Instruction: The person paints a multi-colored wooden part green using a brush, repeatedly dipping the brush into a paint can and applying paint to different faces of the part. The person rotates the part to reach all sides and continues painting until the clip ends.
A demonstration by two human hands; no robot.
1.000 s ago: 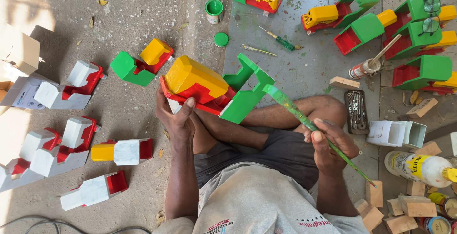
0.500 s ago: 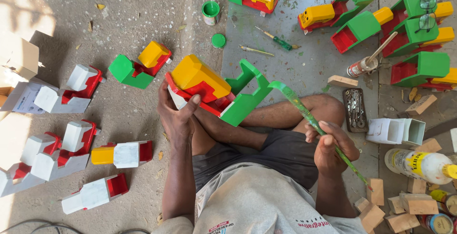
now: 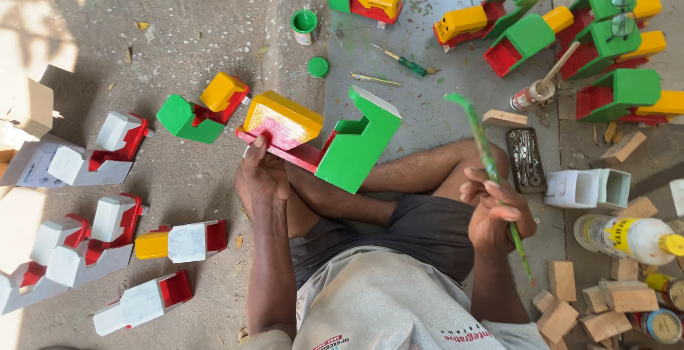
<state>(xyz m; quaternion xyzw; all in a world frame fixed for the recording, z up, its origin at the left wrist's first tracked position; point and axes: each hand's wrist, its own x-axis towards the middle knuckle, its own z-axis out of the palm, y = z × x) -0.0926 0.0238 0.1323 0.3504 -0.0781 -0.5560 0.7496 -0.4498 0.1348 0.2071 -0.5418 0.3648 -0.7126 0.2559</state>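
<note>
Since 1 s ago, toy block (image 3: 320, 143) is tilted more, its green end lifted toward the person, and brush (image 3: 491, 172) is raised away from it. Left hand (image 3: 262, 179) grasps toy by its red base, w/ fingers around the edge; toy is held above the floor (image 3: 178, 22), over the knee. Right hand (image 3: 495, 211) is closed around the long green-stained brush. For good work, I judge: keep fingers on dry faces, steady toy on the leg, stroke lightly along edges. Toy looks glossy: green L-shaped end, yellow top block, red base.
</note>
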